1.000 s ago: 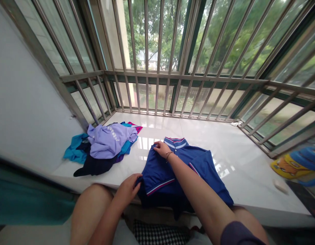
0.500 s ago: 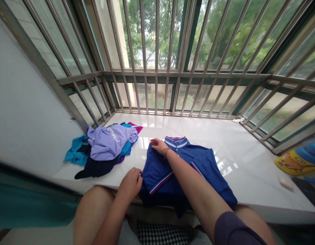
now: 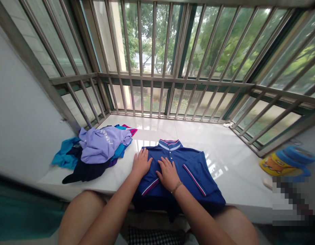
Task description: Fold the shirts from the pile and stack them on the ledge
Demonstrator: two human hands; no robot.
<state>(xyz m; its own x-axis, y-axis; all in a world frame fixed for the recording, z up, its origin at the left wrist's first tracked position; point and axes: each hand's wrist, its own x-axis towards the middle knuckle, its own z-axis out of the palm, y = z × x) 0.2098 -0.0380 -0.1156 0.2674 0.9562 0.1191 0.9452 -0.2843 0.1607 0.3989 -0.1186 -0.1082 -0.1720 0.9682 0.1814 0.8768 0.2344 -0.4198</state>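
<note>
A black-and-white checked cloth [image 3: 154, 236] shows at your bottom edge. Lower centre, your left hand [image 3: 142, 161] and right hand [image 3: 169, 173] rest palm-down, fingers loosely spread, gripping nothing, on a blue polo shirt [image 3: 180, 172]. Its glossy white windowsill [image 3: 236, 170] carries piled clothes [image 3: 103, 144], left, and a yellow-and-blue mug [image 3: 280, 161], right; beyond, metal bars [image 3: 152, 78], then trees [image 3: 160, 37].

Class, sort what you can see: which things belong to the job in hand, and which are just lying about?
Job in hand:
blue polo shirt, laid on the white ledge
left hand and right hand, both palm-down on it

Apparently just lying about:
heap of clothes, untouched
yellow-and-blue container
small pale object
</note>
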